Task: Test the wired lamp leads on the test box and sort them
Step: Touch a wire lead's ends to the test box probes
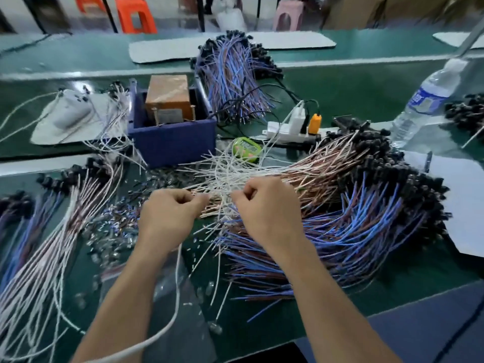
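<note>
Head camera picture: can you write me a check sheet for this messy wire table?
Surface: green table, mostly covered in wires.
Job's things: blue test box behind a heap of white leads; blue and brown leads piled right.
Clutter: water bottle, green timer.
Hands: left hand and right hand both pinch white leads.
Cables: power strip with plugs; a white cable runs beside the left arm.
Surroundings: orange stools and a pink stool beyond the table.

Factory assembly workshop, no question. Long green counter (353, 90) stretching side to side, heaped with bundled wired leads (361, 221) from nine o'clock round to three. Blue test box (170, 145) at eleven, loaded power strip (285, 133) at one, bright plastic stools (136, 15) up at twelve beyond the far edge.
</note>
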Action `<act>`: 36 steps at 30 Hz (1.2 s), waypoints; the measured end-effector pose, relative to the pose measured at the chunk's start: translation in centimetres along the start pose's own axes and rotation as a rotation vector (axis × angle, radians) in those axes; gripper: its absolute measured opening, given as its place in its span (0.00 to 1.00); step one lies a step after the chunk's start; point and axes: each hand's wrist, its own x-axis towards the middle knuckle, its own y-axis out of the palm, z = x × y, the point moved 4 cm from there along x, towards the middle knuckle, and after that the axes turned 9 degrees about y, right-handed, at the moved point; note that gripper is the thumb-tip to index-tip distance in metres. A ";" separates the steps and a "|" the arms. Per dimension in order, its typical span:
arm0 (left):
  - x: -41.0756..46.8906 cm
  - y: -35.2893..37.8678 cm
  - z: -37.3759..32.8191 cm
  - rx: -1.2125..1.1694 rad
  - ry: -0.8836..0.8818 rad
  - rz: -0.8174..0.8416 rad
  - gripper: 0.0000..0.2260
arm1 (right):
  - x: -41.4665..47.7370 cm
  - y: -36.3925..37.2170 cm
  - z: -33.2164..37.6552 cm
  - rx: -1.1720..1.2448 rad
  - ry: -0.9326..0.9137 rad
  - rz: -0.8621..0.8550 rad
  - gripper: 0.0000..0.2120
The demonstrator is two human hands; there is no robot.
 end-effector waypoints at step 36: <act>3.8 -9.7 11.5 0.515 0.026 -0.591 0.05 | 0.3 17.4 10.4 0.297 -0.239 0.468 0.13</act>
